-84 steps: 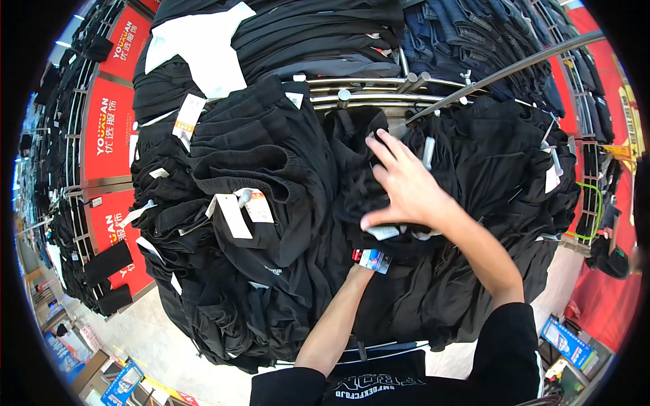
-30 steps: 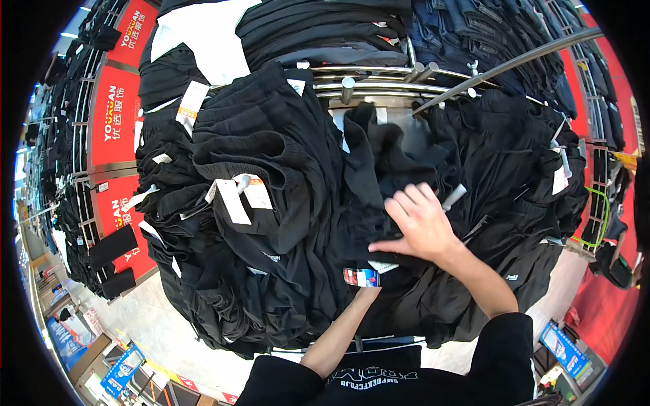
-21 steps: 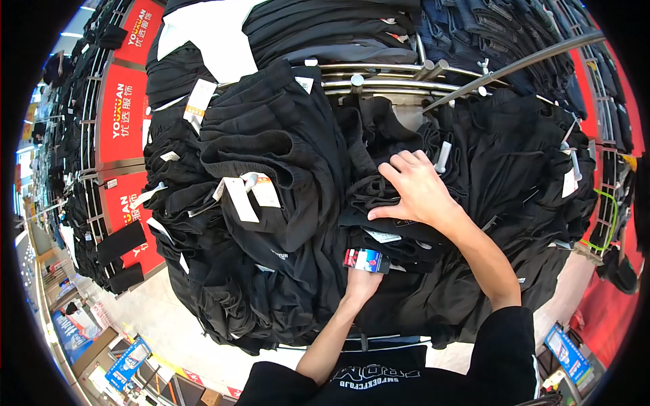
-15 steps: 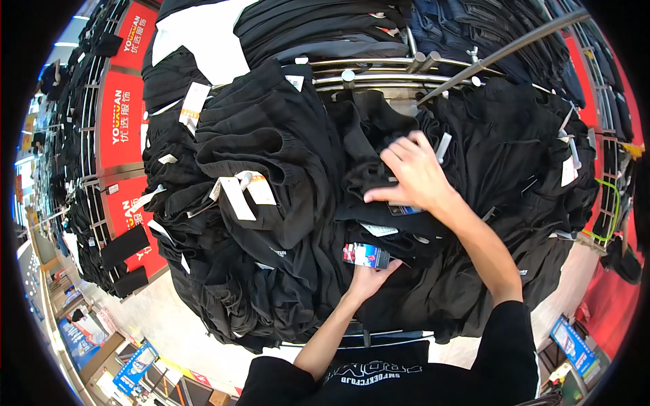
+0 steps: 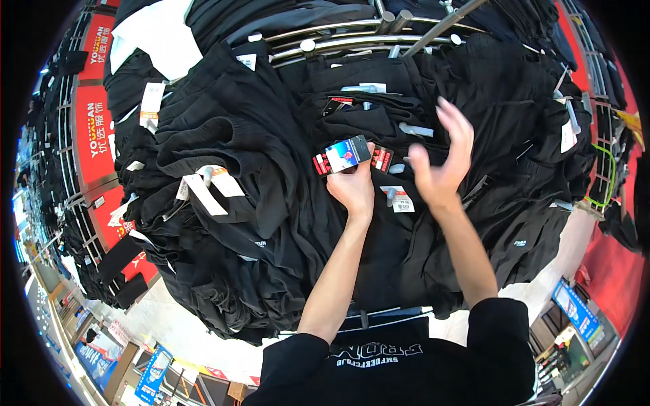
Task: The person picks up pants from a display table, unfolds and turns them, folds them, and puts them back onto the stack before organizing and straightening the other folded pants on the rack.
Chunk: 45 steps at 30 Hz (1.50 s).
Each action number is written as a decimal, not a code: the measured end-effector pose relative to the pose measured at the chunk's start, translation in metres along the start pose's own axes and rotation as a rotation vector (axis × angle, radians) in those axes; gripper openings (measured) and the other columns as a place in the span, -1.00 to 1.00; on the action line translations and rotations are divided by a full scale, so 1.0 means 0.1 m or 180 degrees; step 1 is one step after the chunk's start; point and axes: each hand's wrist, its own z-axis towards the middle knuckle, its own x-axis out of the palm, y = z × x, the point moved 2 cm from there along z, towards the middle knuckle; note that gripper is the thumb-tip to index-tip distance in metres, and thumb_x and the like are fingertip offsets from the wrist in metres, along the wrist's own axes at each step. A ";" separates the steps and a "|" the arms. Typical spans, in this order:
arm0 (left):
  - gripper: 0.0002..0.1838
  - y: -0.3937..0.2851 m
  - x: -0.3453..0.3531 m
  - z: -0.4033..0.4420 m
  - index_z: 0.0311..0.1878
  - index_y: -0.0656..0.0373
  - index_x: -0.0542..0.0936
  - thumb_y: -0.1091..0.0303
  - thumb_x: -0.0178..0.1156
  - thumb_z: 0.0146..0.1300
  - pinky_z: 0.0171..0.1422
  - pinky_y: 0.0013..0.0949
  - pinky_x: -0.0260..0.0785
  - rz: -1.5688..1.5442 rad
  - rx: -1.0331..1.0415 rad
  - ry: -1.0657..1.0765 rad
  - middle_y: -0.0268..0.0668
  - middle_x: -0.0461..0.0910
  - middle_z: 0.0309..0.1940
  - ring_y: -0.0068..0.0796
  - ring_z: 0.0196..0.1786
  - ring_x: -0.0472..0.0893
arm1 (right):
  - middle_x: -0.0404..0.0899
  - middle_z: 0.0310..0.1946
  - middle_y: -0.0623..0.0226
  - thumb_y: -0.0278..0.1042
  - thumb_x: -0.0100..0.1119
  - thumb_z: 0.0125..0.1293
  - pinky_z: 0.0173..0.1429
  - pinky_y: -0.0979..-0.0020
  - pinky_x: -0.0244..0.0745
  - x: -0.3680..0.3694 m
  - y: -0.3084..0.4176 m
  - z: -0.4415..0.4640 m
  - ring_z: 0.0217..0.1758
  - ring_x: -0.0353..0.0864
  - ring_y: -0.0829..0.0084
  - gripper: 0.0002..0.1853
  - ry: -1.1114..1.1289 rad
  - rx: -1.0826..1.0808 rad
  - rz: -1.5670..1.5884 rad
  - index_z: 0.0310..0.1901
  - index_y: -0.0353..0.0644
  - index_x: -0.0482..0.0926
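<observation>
A blue and red printed hang tag [image 5: 344, 155] is pinched in my left hand [image 5: 352, 191], above the dark garments in the middle of the rack. My right hand [image 5: 443, 159] hovers to the right with fingers spread, slightly blurred and holding nothing. Below and between the hands, a white price tag [image 5: 401, 199] lies on black trousers [image 5: 382, 247]. Another red and white tag [image 5: 382, 159] shows just right of my left fingers. Folded black garments [image 5: 369, 122] with grey plastic clips lie beyond both hands.
Black pants [image 5: 237, 145] with white tags hang on the left, and more black garments [image 5: 514, 155] on the right. Metal rails [image 5: 352, 30] cross behind. Red signboards [image 5: 95, 128] and another clothes rack stand at far left.
My left hand has moved forward, away from my body, with the hang tag. My right hand has come off the middle garments and shifted right. Folded garments and more tags now show there.
</observation>
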 end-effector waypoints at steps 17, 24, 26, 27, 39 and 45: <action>-0.47 0.14 -0.29 -0.13 0.01 0.32 0.45 0.30 0.52 0.11 -0.04 -0.18 0.37 0.0865 0.2134 0.1060 -0.09 0.44 -0.16 -0.12 -0.15 0.45 | 0.23 0.42 -0.21 0.11 0.14 0.21 0.45 -0.09 0.16 0.75 -0.73 -0.06 0.39 0.26 -0.24 -0.30 0.0367 -0.0629 0.0204 0.28 -0.21 0.41; -0.83 0.76 -1.16 -1.29 -0.20 0.28 0.51 0.49 0.33 0.26 -0.29 -0.37 0.37 0.0677 0.1046 0.1819 -0.19 0.48 -0.38 -0.33 -0.37 0.51 | 0.08 0.48 -0.33 0.02 -0.10 0.54 0.55 0.05 0.08 -0.31 0.02 -1.53 0.52 0.16 -0.20 -0.36 -0.0013 0.0606 0.0830 0.34 -0.46 0.31; -0.78 1.18 -1.28 -1.28 -0.17 0.28 0.50 0.36 0.33 0.31 -0.25 -0.27 0.40 0.1038 0.0649 0.1841 -0.15 0.48 -0.34 -0.29 -0.35 0.52 | 0.10 0.51 -0.15 -0.27 0.15 0.40 0.56 0.03 0.11 -0.63 -0.09 -2.12 0.53 0.16 -0.17 -0.41 0.1206 0.0658 -0.0107 0.38 -0.36 0.31; -0.73 1.24 -1.33 -1.26 -0.16 0.28 0.48 0.32 0.35 0.30 -0.22 -0.22 0.40 0.1330 0.0917 0.1794 -0.13 0.48 -0.32 -0.22 -0.32 0.52 | 0.16 0.49 -0.09 -0.37 0.18 0.34 0.57 0.05 0.11 -0.80 -0.29 -2.27 0.53 0.17 -0.13 -0.41 0.1509 0.0644 -0.0206 0.40 -0.27 0.33; -0.67 1.14 -1.50 -1.61 -0.07 0.16 0.52 0.38 0.40 0.13 0.05 -0.09 0.34 0.1567 0.2341 0.1833 -0.12 0.49 -0.12 -0.06 -0.03 0.50 | 0.11 0.50 -0.11 -0.73 0.24 0.09 0.51 0.12 0.23 -1.21 -0.63 -2.51 0.52 0.18 -0.17 -0.10 0.2209 0.0639 -0.0387 0.51 -0.05 0.20; -0.68 1.42 -1.63 -2.19 -0.06 0.16 0.51 0.36 0.39 0.18 0.06 -0.13 0.35 0.1529 0.1834 0.1975 -0.15 0.48 -0.14 -0.12 -0.06 0.51 | 0.11 0.53 0.00 -0.43 0.43 0.03 0.66 0.12 -0.05 -1.51 0.04 -2.68 0.61 0.06 -0.01 -0.03 0.2899 -0.0025 -0.0831 0.50 -0.28 0.13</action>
